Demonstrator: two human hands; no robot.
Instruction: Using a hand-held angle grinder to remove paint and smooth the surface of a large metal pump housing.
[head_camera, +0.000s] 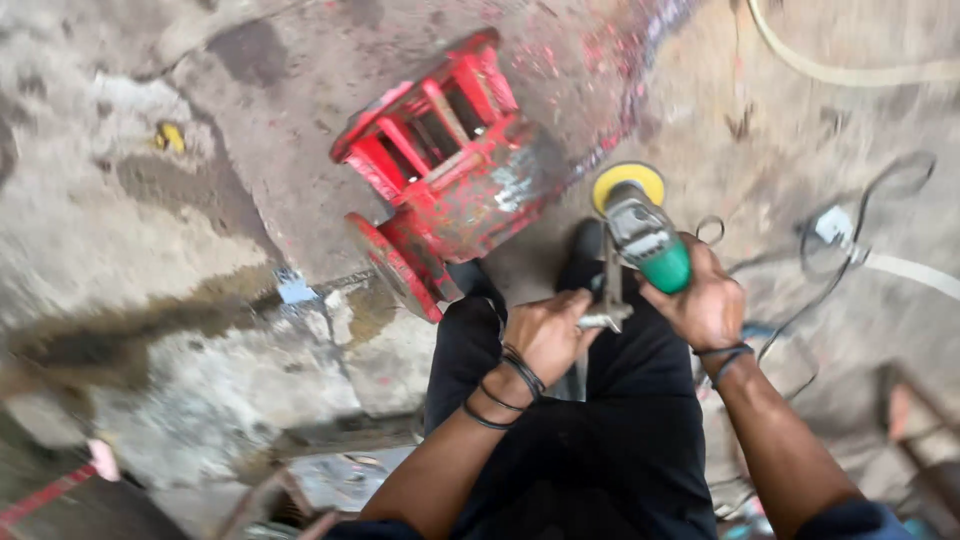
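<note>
My right hand (706, 298) grips the green and grey body of an angle grinder (645, 238) with a yellow disc (627, 182) at its far end. My left hand (545, 333) is closed on a thin metal wrench (610, 290) set against the grinder's head. Both hands are above my legs in black trousers (580, 440). A red-painted metal valve body (450, 170) with flanges lies on the concrete floor just beyond my knees, its paint partly ground off to bare grey metal.
Black and white cables (850, 250) trail over the floor on the right. A pale hose (850, 72) curves at the top right. Rusty metal pieces (290, 500) lie at the bottom left, and a metal frame (920, 430) stands at the right edge.
</note>
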